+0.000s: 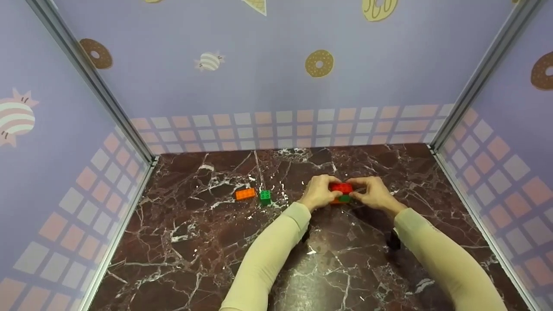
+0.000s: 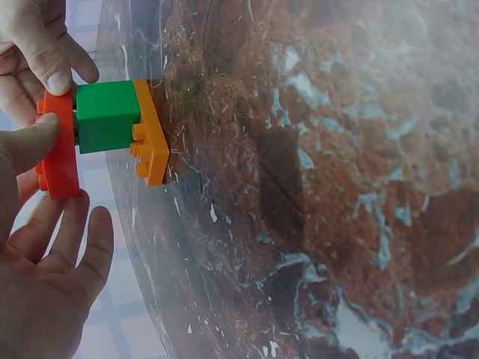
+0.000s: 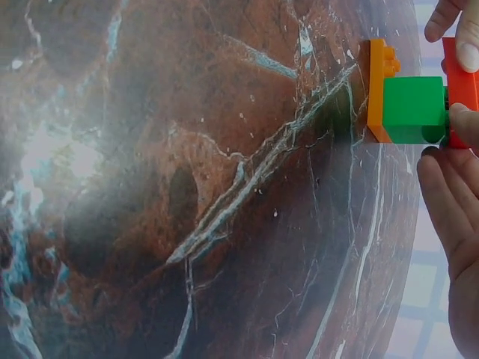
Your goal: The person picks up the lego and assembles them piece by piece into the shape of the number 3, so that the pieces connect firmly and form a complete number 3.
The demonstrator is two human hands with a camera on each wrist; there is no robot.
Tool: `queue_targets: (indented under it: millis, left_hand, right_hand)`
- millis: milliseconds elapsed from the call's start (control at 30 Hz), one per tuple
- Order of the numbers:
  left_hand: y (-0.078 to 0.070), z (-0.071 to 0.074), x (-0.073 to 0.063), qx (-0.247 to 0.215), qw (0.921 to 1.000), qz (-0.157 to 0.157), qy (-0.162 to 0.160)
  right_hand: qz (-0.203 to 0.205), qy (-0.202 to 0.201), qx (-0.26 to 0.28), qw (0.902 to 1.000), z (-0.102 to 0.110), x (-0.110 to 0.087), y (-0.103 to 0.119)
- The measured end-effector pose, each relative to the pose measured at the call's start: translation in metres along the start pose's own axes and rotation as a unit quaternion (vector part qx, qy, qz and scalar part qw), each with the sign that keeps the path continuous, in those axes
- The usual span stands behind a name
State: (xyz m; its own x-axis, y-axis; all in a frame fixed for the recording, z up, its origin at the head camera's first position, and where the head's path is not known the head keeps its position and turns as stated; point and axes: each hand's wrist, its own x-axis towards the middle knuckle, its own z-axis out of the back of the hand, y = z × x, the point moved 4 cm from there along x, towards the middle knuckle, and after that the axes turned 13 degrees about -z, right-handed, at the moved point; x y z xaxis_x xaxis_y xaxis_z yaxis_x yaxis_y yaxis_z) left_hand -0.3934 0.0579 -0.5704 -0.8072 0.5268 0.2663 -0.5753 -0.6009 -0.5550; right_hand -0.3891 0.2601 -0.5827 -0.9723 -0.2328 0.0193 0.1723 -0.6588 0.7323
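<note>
A red toy brick (image 1: 342,187) is held level between both hands, right over a green brick (image 2: 108,116). The green one stands on one end of a flat orange brick (image 3: 376,93), whose bare studs show beside it. Thumb and fingers of my left hand (image 1: 319,193) pinch the red brick at its left end. My right hand (image 1: 374,195) pinches the opposite end the same way. Both wrist views show green studs in a narrow gap under the red brick (image 2: 61,149).
Left of the hands on the dark marbled tabletop (image 1: 207,242) lie another orange brick (image 1: 245,194) and a small green brick (image 1: 265,197), close together. Patterned panels stand at the back (image 1: 268,90) and on both sides.
</note>
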Motion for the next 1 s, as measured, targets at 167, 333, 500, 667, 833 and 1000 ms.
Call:
queue_targets:
  millis: [167,333,500,667,833,1000]
  left_hand:
    - [-0.0005,0.0004,0.0,-0.005,1.0,0.004,-0.006]
    - [-0.0011,0.0002,0.0003,-0.012,0.9999,0.011,-0.006]
    - [-0.0008,-0.0008,0.0009,-0.019,0.9995,0.024,-0.008]
    - [0.0025,-0.0024,0.0021,-0.037,0.9982,0.044,-0.018]
    - [0.0043,-0.0045,0.0009,-0.048,0.9972,0.051,-0.023]
    - [0.0042,-0.0055,-0.0016,-0.045,0.9975,0.044,-0.033]
  right_hand:
    - [0.007,-0.009,-0.017,0.9998,0.0018,0.0011,0.0016]
    - [0.004,-0.014,-0.029,0.9995,0.0038,0.0008,0.0026]
    - [0.002,-0.019,-0.027,0.9995,0.0038,0.0008,0.0008]
    - [0.01,-0.02,-0.034,0.9992,0.0033,0.0016,0.0015]
    - [0.015,-0.019,-0.045,0.9987,0.0034,0.0008,0.0043]
    - [0.023,-0.024,-0.053,0.9981,0.0017,0.0,0.0053]
